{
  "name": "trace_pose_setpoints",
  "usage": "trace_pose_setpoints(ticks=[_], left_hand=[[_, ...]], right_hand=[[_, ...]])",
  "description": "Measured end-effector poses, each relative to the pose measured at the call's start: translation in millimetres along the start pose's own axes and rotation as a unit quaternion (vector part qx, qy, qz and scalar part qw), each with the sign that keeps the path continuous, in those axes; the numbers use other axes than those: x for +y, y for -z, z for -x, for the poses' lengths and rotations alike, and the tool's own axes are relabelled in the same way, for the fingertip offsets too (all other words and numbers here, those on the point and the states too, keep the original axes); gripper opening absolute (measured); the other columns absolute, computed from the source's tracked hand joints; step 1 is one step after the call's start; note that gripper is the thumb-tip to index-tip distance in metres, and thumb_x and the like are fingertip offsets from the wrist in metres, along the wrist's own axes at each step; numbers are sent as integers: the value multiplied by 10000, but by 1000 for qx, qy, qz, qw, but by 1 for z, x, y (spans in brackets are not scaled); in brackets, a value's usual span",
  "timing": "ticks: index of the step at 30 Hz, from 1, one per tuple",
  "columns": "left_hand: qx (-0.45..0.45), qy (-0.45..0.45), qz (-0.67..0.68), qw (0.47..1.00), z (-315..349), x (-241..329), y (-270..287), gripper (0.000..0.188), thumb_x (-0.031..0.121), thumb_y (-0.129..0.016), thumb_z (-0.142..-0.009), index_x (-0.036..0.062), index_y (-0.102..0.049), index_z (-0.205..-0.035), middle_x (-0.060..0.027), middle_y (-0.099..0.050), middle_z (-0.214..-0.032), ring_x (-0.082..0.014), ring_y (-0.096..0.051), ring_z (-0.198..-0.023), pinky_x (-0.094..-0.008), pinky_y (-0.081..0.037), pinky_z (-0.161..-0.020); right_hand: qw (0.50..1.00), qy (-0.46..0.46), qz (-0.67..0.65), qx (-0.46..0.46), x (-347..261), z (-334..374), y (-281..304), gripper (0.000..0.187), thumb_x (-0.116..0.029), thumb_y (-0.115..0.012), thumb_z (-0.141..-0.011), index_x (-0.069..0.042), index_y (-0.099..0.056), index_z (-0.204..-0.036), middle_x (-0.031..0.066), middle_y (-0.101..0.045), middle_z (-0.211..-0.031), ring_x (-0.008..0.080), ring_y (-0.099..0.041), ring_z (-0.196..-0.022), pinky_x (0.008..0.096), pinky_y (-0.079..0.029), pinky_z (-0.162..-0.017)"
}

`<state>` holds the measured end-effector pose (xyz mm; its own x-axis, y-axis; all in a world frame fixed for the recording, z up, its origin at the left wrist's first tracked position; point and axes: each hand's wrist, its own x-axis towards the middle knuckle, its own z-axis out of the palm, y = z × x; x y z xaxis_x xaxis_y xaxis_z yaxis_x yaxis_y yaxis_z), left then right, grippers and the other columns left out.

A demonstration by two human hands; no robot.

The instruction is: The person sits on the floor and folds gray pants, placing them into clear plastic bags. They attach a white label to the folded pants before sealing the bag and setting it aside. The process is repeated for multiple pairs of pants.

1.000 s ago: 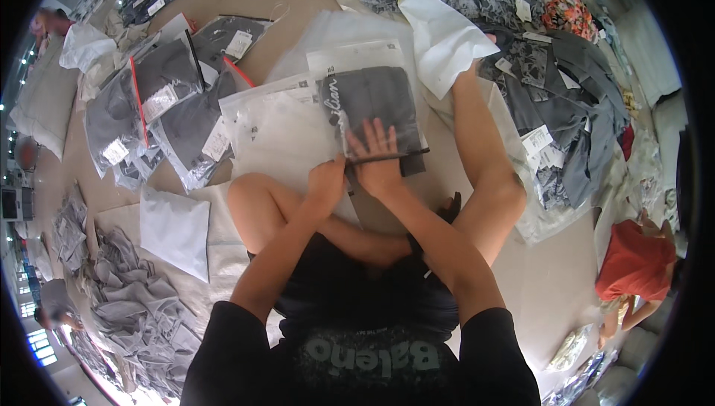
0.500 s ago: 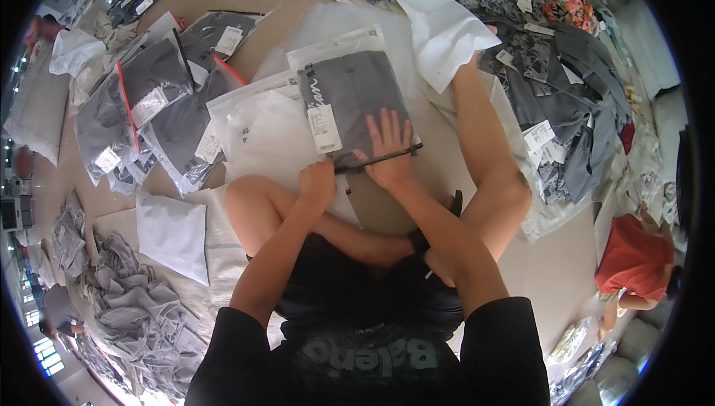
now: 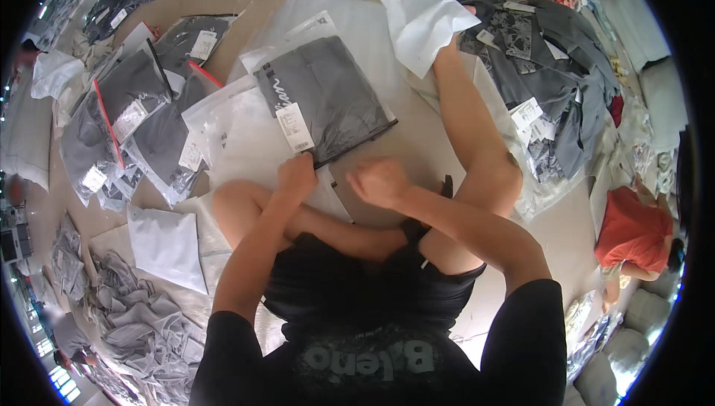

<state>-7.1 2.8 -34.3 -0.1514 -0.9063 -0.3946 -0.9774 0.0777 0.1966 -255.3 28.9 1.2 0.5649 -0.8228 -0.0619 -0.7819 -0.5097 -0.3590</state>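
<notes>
In front of me lies a clear plastic garment bag (image 3: 328, 93) with a folded dark grey garment inside and a white tag (image 3: 295, 127). A dark strip runs along its near edge. My left hand (image 3: 298, 175) is closed on the bag's near left corner. To the right of it my right hand (image 3: 380, 181) hangs just short of the near edge, apart from the bag, its fingers curled in. Whatever the curled fingers may hold is hidden. Beneath the bag are flat clear plastic bags (image 3: 231, 127).
Several bagged grey garments (image 3: 141, 108) lie at the left. A white pouch (image 3: 167, 246) and crumpled grey cloth (image 3: 149, 309) are near left. Loose grey garments (image 3: 566, 101) are heaped at the right. A white bag (image 3: 417, 15) overlaps my right foot. A person in red (image 3: 633, 231) bends far right.
My right hand has lifted off the bag, curled up and drawn back toward me. The bag has turned, its right side now pointing lower right. My left hand keeps its corner.
</notes>
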Motion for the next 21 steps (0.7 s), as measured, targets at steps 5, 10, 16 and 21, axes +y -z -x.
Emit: trace_pose_setpoints(ticks=[5, 10, 16, 21], left_hand=[[-38, -59, -13, 997, 0, 3, 3, 188, 125, -634, -843, 22, -710, -980, -205, -756, -973, -407, -733, -955, -517, -581, -814], [-86, -81, -81, 990, 12, -9, -4, 179, 123, -634, -839, 41, -718, -973, -199, -752, -965, -409, -732, -940, -521, -575, -806], [76, -21, -64, 995, -65, -49, 36, 195, 97, -600, -887, 62, -692, -1056, -183, -759, -981, -397, -744, -933, -528, -577, -800], [35, 42, -108, 993, -43, -69, 55, 220, 93, -601, -903, 64, -664, -1111, -187, -749, -1030, -408, -734, -960, -528, -567, -801]], right_hand=[[922, -318, -117, 188, 89, -22, 0, 273, -267, -647, -973, 1, -696, -983, 215, -735, -1007, 395, -722, -950, 485, -556, -869], [888, -357, -290, -6, 122, -21, -26, 379, -317, -635, -997, 29, -729, -875, 185, -742, -791, 331, -731, -737, 456, -567, -749], [864, -351, -333, 139, 116, -80, -25, 365, -291, -610, -1016, -24, -760, -819, 102, -709, -649, 207, -686, -558, 384, -560, -625], [882, -330, -325, 83, 99, -68, -26, 393, -308, -598, -1022, -10, -742, -809, 84, -704, -647, 195, -688, -565, 385, -541, -608]])
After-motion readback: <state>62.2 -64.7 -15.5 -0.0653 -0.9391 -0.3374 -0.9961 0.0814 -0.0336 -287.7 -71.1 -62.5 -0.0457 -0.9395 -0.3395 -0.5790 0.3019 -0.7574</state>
